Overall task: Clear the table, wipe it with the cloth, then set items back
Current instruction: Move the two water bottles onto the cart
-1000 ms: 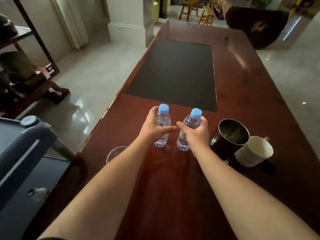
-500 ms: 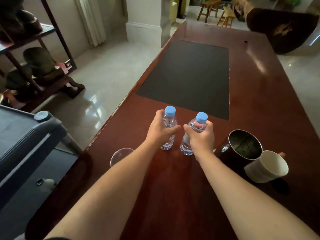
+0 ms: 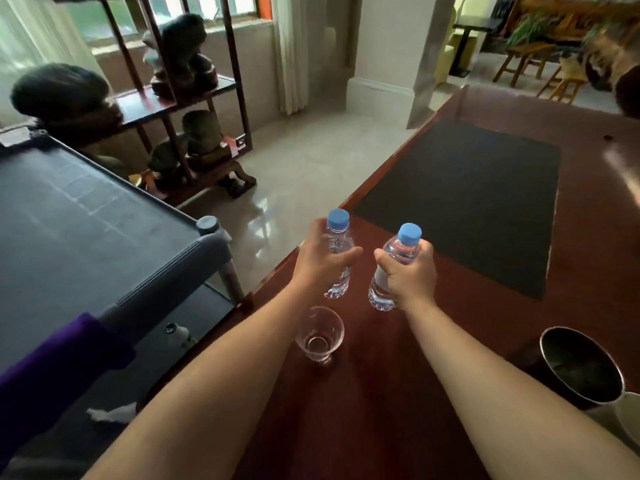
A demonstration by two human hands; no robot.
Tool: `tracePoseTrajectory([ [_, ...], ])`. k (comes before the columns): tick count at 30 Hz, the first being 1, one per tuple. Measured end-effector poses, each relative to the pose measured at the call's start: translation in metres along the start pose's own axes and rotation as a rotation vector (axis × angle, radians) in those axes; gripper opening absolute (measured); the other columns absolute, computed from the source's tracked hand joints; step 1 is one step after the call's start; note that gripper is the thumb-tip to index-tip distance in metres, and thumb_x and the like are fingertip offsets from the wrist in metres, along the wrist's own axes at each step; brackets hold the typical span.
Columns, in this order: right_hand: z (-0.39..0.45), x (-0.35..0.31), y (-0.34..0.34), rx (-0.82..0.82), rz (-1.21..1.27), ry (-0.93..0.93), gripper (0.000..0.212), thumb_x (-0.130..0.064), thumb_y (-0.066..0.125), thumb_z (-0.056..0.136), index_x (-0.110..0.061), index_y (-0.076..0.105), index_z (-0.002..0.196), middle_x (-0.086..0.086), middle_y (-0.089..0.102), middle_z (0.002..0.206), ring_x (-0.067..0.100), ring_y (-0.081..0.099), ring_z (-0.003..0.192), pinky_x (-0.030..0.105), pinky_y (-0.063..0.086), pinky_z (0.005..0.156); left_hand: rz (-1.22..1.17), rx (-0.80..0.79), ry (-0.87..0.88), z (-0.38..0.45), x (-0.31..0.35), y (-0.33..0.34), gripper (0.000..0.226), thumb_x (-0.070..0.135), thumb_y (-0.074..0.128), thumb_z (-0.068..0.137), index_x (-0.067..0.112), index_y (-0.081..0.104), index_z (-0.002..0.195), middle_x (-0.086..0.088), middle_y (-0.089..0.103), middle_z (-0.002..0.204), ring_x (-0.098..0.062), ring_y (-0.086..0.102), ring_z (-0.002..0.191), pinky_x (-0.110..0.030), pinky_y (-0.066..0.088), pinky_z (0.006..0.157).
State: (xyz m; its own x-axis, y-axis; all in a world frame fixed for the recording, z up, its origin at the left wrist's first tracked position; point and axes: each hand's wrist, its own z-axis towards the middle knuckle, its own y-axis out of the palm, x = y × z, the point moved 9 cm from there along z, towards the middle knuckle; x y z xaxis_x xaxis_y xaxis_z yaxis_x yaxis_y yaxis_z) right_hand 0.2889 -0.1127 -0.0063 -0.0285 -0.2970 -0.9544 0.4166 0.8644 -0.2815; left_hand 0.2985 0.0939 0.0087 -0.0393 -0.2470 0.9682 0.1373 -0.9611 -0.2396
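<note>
It looks like the clearing step: the left hand (image 3: 320, 263) and right hand (image 3: 410, 273) each squeeze a water bottle (image 3: 337, 258) above the table (image 3: 381, 393), and next they likely go to the grey cart (image 3: 86, 216) at nine o'clock.

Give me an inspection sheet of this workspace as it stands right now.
Surface: dark red wooden table, glossy, with a black mat inset further along.
Job's things: two blue-capped water bottles, left bottle and right bottle, both lifted; clear glass standing upright on the table; dark metal cup at the right edge. No cloth seen.
Clutter: nothing seen.
Grippers: left hand shut on the left bottle; right hand shut on the right bottle.
Cables: nothing seen.
Surroundings: grey cart left of the table, shelf of stones, tiled floor.
</note>
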Motion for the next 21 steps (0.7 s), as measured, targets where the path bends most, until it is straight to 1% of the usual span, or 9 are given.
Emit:
tracePoseTrajectory([
  [2, -0.004, -0.014, 0.023, -0.052, -0.003, -0.029, 0.046, -0.03, 0.082, 0.074, -0.023, 0.047, 0.104, -0.017, 0.056, 0.085, 0.008, 0.059, 0.077, 0.028, 0.043, 0.077, 0.011, 0.053, 0.013, -0.002, 0.0, -0.027, 0.064, 0.021, 0.086, 0.074, 0.024, 0.043, 0.121, 0.001, 0.061, 0.109, -0.012, 0.063, 0.098, -0.047, 0.054, 0.091],
  [4, -0.01, -0.028, 0.046, -0.098, -0.002, -0.057, 0.046, -0.031, 0.082, 0.074, -0.021, 0.048, 0.104, -0.017, 0.056, 0.084, 0.005, 0.057, 0.074, 0.026, 0.04, 0.075, 0.023, 0.097, 0.014, -0.006, -0.003, -0.055, 0.062, 0.019, 0.086, 0.073, 0.024, 0.043, 0.118, 0.009, 0.057, 0.102, -0.001, 0.059, 0.092, -0.041, 0.055, 0.089],
  [6, -0.019, -0.04, 0.07, -0.149, 0.011, -0.068, 0.049, -0.031, 0.082, 0.074, -0.017, 0.05, 0.108, -0.012, 0.058, 0.087, 0.007, 0.058, 0.076, 0.025, 0.039, 0.074, 0.027, 0.14, -0.012, -0.012, -0.01, -0.083, 0.061, 0.019, 0.087, 0.073, 0.023, 0.044, 0.116, 0.007, 0.058, 0.103, -0.002, 0.06, 0.092, -0.04, 0.055, 0.087],
  [9, -0.037, -0.056, 0.104, -0.227, 0.013, -0.096, 0.052, -0.03, 0.081, 0.074, -0.014, 0.05, 0.113, -0.005, 0.061, 0.094, 0.015, 0.06, 0.083, 0.027, 0.042, 0.076, 0.02, 0.193, -0.048, -0.026, -0.019, -0.122, 0.059, 0.02, 0.088, 0.07, 0.025, 0.048, 0.113, 0.002, 0.065, 0.107, -0.014, 0.066, 0.099, -0.047, 0.055, 0.09],
  [11, -0.051, -0.063, 0.125, -0.271, 0.014, -0.112, 0.052, -0.031, 0.081, 0.074, -0.014, 0.05, 0.112, -0.004, 0.061, 0.093, 0.016, 0.06, 0.082, 0.028, 0.042, 0.076, 0.011, 0.225, -0.065, -0.04, -0.026, -0.144, 0.059, 0.02, 0.089, 0.067, 0.024, 0.049, 0.111, -0.003, 0.067, 0.105, -0.021, 0.069, 0.098, -0.051, 0.055, 0.09],
  [14, -0.073, -0.069, 0.151, -0.329, 0.021, -0.115, 0.048, -0.032, 0.081, 0.073, -0.018, 0.049, 0.105, -0.008, 0.061, 0.086, 0.015, 0.061, 0.079, 0.029, 0.044, 0.074, 0.003, 0.271, -0.106, -0.061, -0.038, -0.171, 0.061, 0.027, 0.088, 0.061, 0.026, 0.05, 0.109, -0.005, 0.068, 0.103, -0.024, 0.07, 0.095, -0.051, 0.055, 0.089],
  [17, -0.092, -0.068, 0.172, -0.374, 0.036, -0.113, 0.046, -0.031, 0.083, 0.071, -0.02, 0.047, 0.098, -0.013, 0.057, 0.08, 0.012, 0.06, 0.074, 0.028, 0.044, 0.072, 0.017, 0.321, -0.126, -0.08, -0.052, -0.191, 0.058, 0.025, 0.088, 0.062, 0.03, 0.051, 0.106, -0.001, 0.068, 0.101, -0.019, 0.07, 0.092, -0.049, 0.056, 0.089],
  [19, -0.104, -0.064, 0.184, -0.399, 0.03, -0.107, 0.046, -0.032, 0.084, 0.07, -0.019, 0.048, 0.097, -0.014, 0.057, 0.079, 0.013, 0.06, 0.074, 0.029, 0.045, 0.071, 0.057, 0.345, -0.135, -0.092, -0.06, -0.203, 0.055, 0.026, 0.089, 0.064, 0.035, 0.05, 0.102, 0.005, 0.067, 0.101, -0.01, 0.068, 0.091, -0.04, 0.056, 0.087],
  [21, -0.114, -0.059, 0.194, -0.422, 0.017, -0.098, 0.047, -0.034, 0.084, 0.069, -0.019, 0.049, 0.097, -0.013, 0.058, 0.08, 0.016, 0.061, 0.077, 0.029, 0.045, 0.071, 0.075, 0.354, -0.137, -0.101, -0.065, -0.211, 0.054, 0.026, 0.089, 0.066, 0.036, 0.049, 0.101, 0.009, 0.066, 0.101, 0.0, 0.067, 0.086, -0.03, 0.054, 0.081],
])
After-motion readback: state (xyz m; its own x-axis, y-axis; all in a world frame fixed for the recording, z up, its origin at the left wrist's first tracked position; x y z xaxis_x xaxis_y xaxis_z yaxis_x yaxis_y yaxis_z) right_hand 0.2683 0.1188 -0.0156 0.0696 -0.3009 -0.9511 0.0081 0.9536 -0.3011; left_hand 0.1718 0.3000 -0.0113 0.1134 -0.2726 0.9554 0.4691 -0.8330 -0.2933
